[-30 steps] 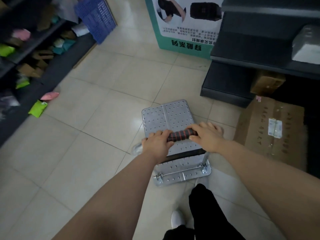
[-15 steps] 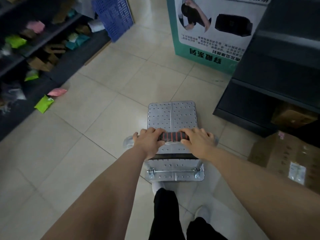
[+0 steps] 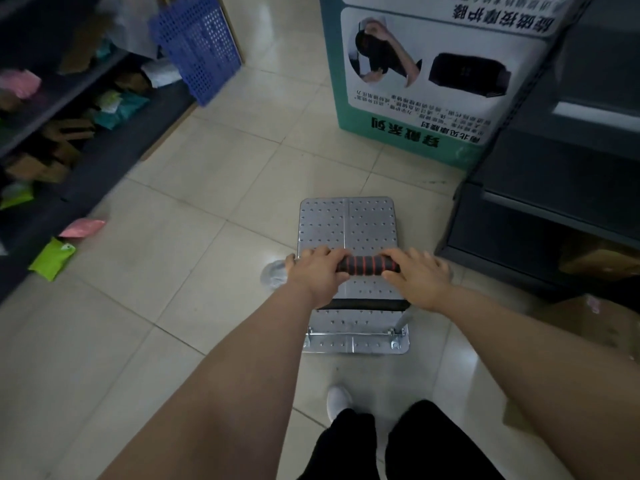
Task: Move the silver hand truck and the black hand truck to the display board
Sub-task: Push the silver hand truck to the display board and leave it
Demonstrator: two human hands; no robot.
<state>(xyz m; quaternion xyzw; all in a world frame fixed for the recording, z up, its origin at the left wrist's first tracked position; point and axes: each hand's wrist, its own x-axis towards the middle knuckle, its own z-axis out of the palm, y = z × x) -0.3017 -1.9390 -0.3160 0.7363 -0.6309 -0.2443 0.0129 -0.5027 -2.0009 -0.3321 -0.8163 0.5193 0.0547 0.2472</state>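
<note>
The silver hand truck (image 3: 346, 226) is a flat studded metal platform on the tiled floor in front of me. Its handle has a black grip with red rings (image 3: 367, 265). My left hand (image 3: 317, 271) is closed around the left end of that grip and my right hand (image 3: 417, 273) around the right end. The display board (image 3: 429, 77), green-framed with pictures and printed text, stands on the floor ahead and slightly right of the platform. No black hand truck is in view.
Dark shelving (image 3: 554, 188) stands close on the right of the platform. A shelf unit with packets (image 3: 62, 133) runs along the left, with a green packet (image 3: 52, 259) and a pink packet (image 3: 83, 227) on the floor. A blue crate (image 3: 197, 46) leans at the back left.
The hand truck has rolled forward along the aisle and straightened. The display board is nearer, and the cardboard box on the right has slid out of view. Both hands kept their hold.
</note>
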